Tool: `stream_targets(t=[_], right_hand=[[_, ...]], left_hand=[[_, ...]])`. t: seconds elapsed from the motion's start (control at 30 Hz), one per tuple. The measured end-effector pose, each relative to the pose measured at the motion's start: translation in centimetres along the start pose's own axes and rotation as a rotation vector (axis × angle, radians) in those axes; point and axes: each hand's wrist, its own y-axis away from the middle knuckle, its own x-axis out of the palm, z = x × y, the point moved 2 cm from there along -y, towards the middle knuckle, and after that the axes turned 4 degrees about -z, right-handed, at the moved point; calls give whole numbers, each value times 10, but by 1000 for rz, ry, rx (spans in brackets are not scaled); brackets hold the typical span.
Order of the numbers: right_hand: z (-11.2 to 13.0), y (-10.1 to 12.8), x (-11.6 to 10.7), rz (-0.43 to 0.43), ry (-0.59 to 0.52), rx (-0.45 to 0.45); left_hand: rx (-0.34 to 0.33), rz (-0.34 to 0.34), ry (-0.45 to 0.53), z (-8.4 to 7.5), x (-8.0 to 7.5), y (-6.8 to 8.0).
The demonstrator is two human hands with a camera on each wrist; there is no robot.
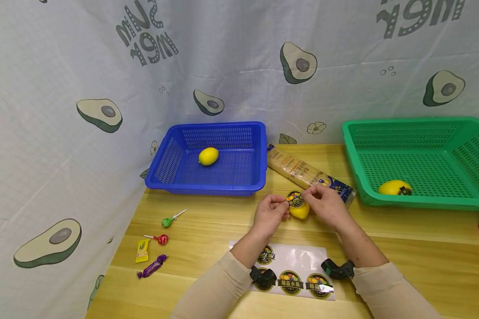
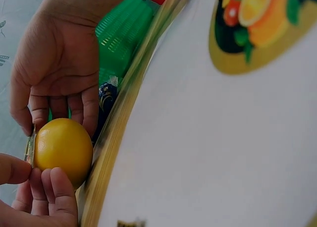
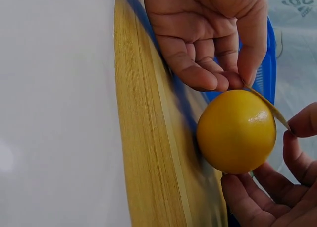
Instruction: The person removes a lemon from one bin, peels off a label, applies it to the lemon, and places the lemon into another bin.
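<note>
A yellow lemon [image 1: 300, 212] lies on the wooden table [image 1: 207, 230] between my hands. My left hand [image 1: 283, 206] and right hand [image 1: 309, 195] each pinch one edge of a round black and gold sticker [image 1: 295, 199], held over the top of the lemon. In the left wrist view the lemon [image 2: 63, 147] sits between the fingers of both hands, and the sticker's edge [image 2: 28, 147] shows at its far side. The right wrist view shows the lemon [image 3: 237, 131] with the sticker [image 3: 270, 108] stretched thin above it.
A sticker sheet [image 1: 299, 259] with several stickers lies under my forearms. Behind are a blue basket [image 1: 259, 155] holding a lemon [image 1: 208, 156], a noodle packet [image 1: 303, 173], and a green basket [image 1: 355, 177] holding a stickered lemon [image 1: 395, 188]. Lollipops [image 1: 167, 221] and candies [image 1: 142, 250] lie at left.
</note>
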Motion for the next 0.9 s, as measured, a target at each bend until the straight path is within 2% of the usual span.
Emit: stream_targets(t=[0.53, 0.77, 0.9], right_hand=[[-2, -2, 0, 18, -9, 4], [-3, -3, -3, 137, -137, 42], [6, 4, -14, 156, -209, -28]], left_hand=[[-4, 12, -13, -1, -1, -2], [-52, 63, -75, -3, -4, 0], [-39, 100, -93, -12, -1, 6]])
